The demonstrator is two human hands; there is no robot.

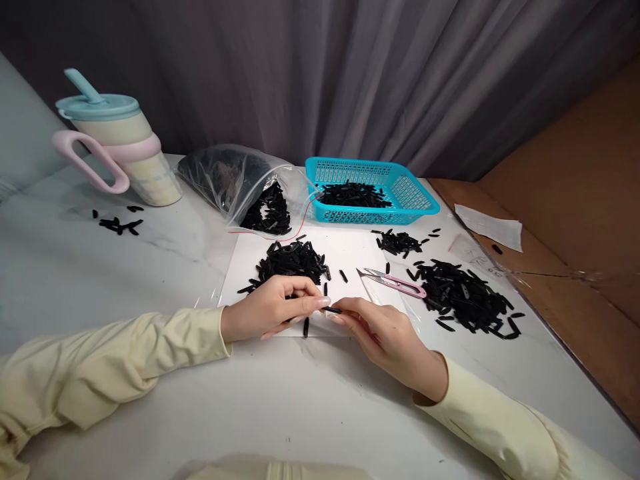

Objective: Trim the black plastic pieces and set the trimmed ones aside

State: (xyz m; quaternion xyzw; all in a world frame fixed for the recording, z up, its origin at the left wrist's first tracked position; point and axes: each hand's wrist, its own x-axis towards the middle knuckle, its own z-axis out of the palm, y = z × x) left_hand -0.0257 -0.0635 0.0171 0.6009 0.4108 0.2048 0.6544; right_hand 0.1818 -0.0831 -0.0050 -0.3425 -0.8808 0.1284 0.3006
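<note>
Between my two hands is a small, slim black piece, its exact kind too small to make out. My left hand pinches its left end between thumb and fingers. The fingertips of my right hand close on its right end. Just behind my left hand, a heap of similar black pieces lies on a white sheet. A few single ones are scattered around my fingers. Pink-handled thread snips rest beyond my right hand, blades pointing left.
A blue basket and a clear zip bag, both with black pieces, stand at the back. More pieces form a large pile and a smaller pile at right. A handled tumbler stands at left; a paper strip lies far right.
</note>
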